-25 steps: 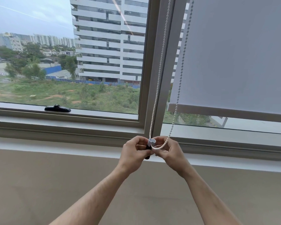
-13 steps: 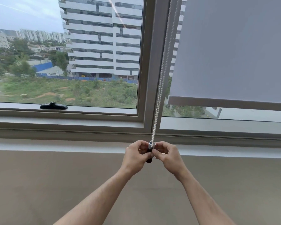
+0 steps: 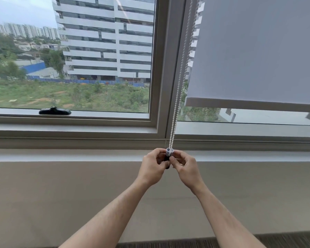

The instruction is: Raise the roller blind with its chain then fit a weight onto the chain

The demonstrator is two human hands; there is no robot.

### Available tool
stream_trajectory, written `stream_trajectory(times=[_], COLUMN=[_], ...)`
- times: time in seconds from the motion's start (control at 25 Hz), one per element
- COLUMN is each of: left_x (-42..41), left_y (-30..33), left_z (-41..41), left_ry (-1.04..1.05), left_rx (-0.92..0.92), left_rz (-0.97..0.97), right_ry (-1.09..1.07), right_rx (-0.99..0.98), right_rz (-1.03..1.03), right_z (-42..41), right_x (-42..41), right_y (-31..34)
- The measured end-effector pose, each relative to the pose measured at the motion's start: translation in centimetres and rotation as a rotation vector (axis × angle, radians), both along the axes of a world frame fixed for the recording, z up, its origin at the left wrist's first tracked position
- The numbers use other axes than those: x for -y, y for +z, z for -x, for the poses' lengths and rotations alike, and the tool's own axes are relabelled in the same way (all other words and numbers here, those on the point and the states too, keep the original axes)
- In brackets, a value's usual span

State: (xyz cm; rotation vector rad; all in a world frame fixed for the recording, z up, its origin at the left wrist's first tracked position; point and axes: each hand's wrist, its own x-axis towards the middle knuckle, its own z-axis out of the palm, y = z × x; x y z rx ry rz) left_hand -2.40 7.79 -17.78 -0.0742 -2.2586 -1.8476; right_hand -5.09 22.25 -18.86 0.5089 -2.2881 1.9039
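Both hands meet just below the window frame [image 3: 161, 135], slightly right of frame centre at about 6 o'clock from the mullion. Left hand [image 3: 153, 167] has fingers curled in, thumb and fingertips pinching the weight [image 3: 169, 154] from its left side. Right hand [image 3: 185, 167] pinches the same weight from the right, thumb and index pressed together on it, other fingers curled loosely. Weight is a small upright piece, clear/whitish top with a dark lower part showing between the hands; bottom end mostly hidden. White bead chain [image 3: 177, 97] runs as two strands close together from 12 o'clock down into the top of the weight, taut, nearly straight. Cannot tell whether the chain loop is fully seated inside. Roller blind [image 3: 258, 51] is at 2 o'clock, bottom bar [image 3: 249, 105] sitting above the sill with a strip of glass exposed under it. Black window handle [image 3: 55, 110] lies on the left sash at 10 o'clock, well apart from the hands.
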Motion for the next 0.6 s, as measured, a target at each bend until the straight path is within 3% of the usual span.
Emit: stream_trajectory(times=[0.44, 0.6], left_x=[0.6, 1.6], left_y=[-0.6, -1.5], left_z=[-1.5, -2.8], left_ry=[0.065, 0.191], left_rx=[0.062, 0.065], left_rz=[0.081, 0.18], right_ry=[-0.162, -0.375], right_rx=[-0.113, -0.431], right_rz=[-0.135, -0.331], right_z=[-0.4, -2.2], right_x=[-0.3, -0.5], right_y=[-1.0, -3.7])
